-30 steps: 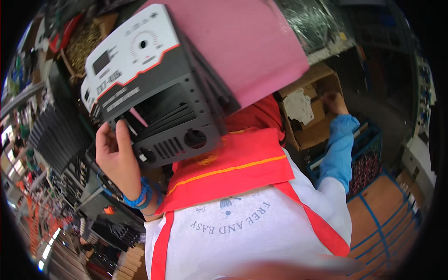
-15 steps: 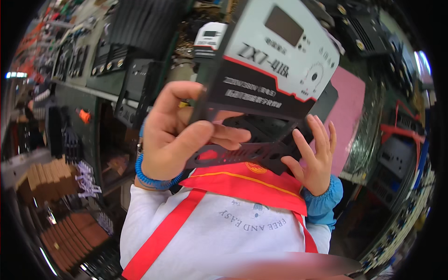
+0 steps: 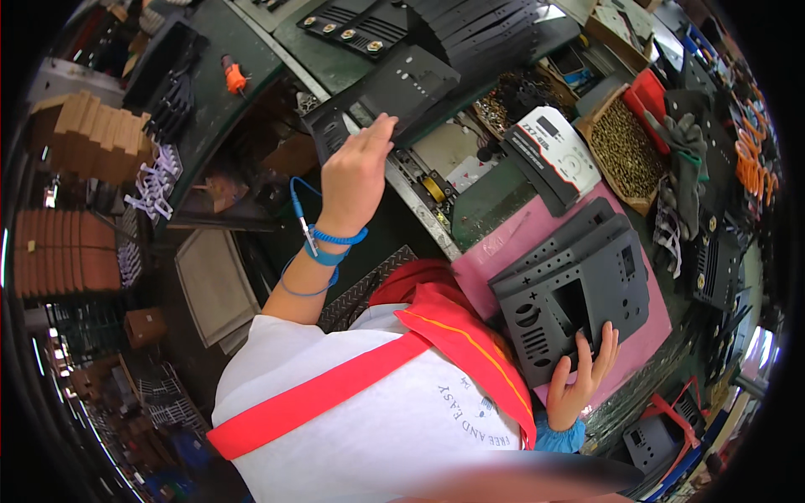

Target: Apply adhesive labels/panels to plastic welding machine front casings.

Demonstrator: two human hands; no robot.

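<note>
My left hand, with a blue coiled strap at the wrist, reaches over the bench edge. Its fingers are stretched out, close to a bent black metal panel; whether they touch it is hard to tell. On the right, my right hand lies with spread fingers on the lower part of a black metal panel that has slots and cut-outs. That panel overlaps others on a pink mat. Beyond the mat stands a bent panel with a white and black printed front.
A box of small brass-coloured parts and grey gloves are at the far right. Ribbed black parts stack up at the back. An orange-handled tool lies on the left bench. Cardboard pieces are farther left.
Both hands held up a panel with a printed front; it has left them. My left hand has swung up and left, my right hand down onto the panels. The view has turned.
</note>
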